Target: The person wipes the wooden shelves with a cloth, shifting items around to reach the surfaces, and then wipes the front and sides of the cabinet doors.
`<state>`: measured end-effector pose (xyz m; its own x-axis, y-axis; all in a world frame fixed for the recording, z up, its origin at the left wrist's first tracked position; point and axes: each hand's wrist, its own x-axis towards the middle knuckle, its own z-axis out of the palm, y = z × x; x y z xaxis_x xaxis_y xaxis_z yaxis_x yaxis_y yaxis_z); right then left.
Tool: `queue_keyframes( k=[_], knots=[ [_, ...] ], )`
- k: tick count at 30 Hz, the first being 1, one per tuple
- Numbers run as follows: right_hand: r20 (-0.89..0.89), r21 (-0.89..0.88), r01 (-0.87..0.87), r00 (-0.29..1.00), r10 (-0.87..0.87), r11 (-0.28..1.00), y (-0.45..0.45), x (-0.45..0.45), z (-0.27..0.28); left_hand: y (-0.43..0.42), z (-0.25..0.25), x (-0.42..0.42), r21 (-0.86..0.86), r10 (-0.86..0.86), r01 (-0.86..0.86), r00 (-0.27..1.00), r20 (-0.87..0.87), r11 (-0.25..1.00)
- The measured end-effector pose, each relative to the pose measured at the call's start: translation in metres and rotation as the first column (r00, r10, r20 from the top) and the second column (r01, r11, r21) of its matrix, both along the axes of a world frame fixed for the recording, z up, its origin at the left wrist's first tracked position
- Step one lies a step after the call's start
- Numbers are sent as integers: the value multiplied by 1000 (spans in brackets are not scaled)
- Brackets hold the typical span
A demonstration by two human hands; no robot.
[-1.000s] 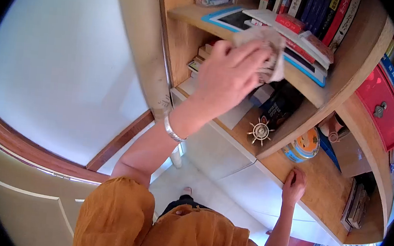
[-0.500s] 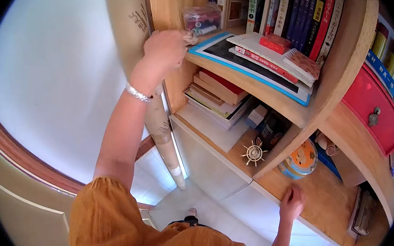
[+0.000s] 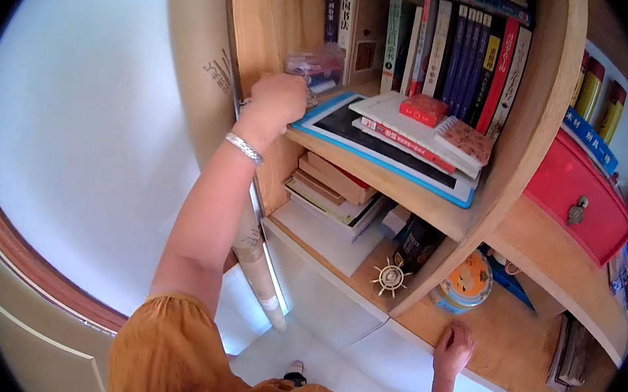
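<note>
My left hand (image 3: 278,105), with a silver bracelet at the wrist, is closed at the left front edge of the upper shelf. Its fingertips point away and are hidden; a small greyish thing (image 3: 311,99) shows just past the knuckles, and I cannot make out what it is. Behind that hand stands a clear plastic box (image 3: 316,68) with small items inside. To its right lies a blue-framed board (image 3: 321,114) under stacked books (image 3: 391,121). My right hand (image 3: 454,350) rests at the lower shelf's front edge, fingers curled, below a round orange-lidded tin (image 3: 469,278).
Upright books (image 3: 456,63) fill the back of the upper shelf. Below are a book pile (image 3: 333,190), a ship's-wheel ornament (image 3: 390,277) and a black container (image 3: 418,244). A red drawer (image 3: 579,197) is at right. A long cardboard tube (image 3: 253,254) leans at the left.
The view has tilted up, so the shelves sit lower in it. My left hand has moved slightly inward toward the plastic box, covering more of the greyish thing. My right hand stays at the shelf edge.
</note>
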<state>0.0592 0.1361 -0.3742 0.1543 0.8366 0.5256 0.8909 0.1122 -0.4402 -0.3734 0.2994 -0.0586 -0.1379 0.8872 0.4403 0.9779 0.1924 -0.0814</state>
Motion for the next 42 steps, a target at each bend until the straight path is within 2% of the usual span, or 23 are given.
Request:
queue_keyframes(
  k=[1,2,4,6,8,9,11,13,14,17,19,20,22,23,24,26,28,30,32,36,38,40,42],
  knots=[
    [22,21,-21,1000,21,1000,0,2,-2,-2,4,4,-68,43,-39,997,61,997],
    [45,38,-44,998,42,998,1,3,-3,0,3,3,-58,48,-44,997,64,997],
    [50,52,-29,998,26,998,4,4,-7,-1,-4,1,65,-22,30,994,-106,997],
    [62,27,-19,998,17,999,-1,4,-11,-5,-3,-4,-15,-34,32,996,-84,999],
    [71,70,-30,997,25,997,0,0,-4,-15,-2,-2,-76,-15,22,995,94,997],
    [85,33,-42,996,39,999,0,1,-3,-24,0,0,-73,-51,59,992,112,996],
    [5,-23,-67,998,67,997,-1,5,-5,-27,-15,-10,-106,-67,84,986,150,991],
    [27,-9,-83,996,84,996,1,6,-6,-25,-22,-18,111,-196,195,981,-2,974],
    [42,29,-88,995,87,996,2,5,-5,-25,-26,-20,108,-193,191,981,4,976],
    [37,-14,-45,998,45,999,1,4,-4,-48,-28,-8,132,-151,135,982,118,982],
    [33,-46,-40,999,42,998,0,2,0,-59,-42,-8,321,-212,158,967,141,934],
    [22,-69,-36,999,38,997,0,1,1,-59,-54,-11,306,-209,155,966,153,939],
    [38,-39,-51,998,52,998,1,3,-3,-65,-76,-11,660,-375,199,917,136,725],
    [47,14,-68,997,67,998,2,5,-6,-72,-90,-10,682,-447,218,877,178,699],
    [54,0,-65,996,65,998,2,7,-7,-84,-105,-5,674,-447,214,874,191,707],
    [77,11,-87,993,86,996,3,9,-8,-100,-141,2,765,-540,153,793,284,626],
    [83,-8,-87,993,87,996,4,9,-6,-102,-195,6,767,-546,7,706,450,641],
    [89,-26,-86,992,88,996,3,9,-5,-119,-235,22,688,-528,19,656,539,726],
    [47,-6,-88,995,88,996,4,7,-6,-135,-278,51,638,-488,12,656,576,770],
    [101,-6,-52,994,52,999,4,7,-6,-142,-339,88,561,-486,66,588,647,825],
    [104,-14,-69,992,70,998,4,6,-4,-140,-369,104,426,-293,-10,710,640,905],
    [108,-18,-71,992,72,997,4,5,-4,-143,-380,130,452,-347,22,674,652,892],
    [111,-31,-70,991,73,997,3,6,-4,-148,-394,161,441,-317,-124,530,786,889]
  ],
)
